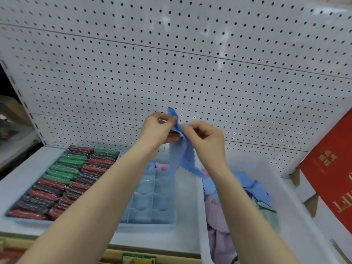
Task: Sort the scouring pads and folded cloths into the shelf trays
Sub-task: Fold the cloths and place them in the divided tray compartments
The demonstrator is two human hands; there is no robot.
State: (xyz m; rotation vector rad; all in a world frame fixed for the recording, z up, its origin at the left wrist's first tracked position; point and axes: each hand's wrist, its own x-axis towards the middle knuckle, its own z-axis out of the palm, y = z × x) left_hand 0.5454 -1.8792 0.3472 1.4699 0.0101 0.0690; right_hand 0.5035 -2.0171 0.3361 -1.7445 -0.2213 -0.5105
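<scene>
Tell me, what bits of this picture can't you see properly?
- Divided tray: the left arm covers its left side in the head view.
- Bin of loose cloths: the right arm hides part; the bottom edge cuts it off.
- Red box: the right edge cuts off its lettering.
- Green shelf label: too blurred to read.

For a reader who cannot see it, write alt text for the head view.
Two bare hands, left hand and right hand, pinch a blue cloth up in front of a white pegboard. Below lie a tray of red, green and dark scouring pads, a clear divided tray and a bin of loose cloths.
</scene>
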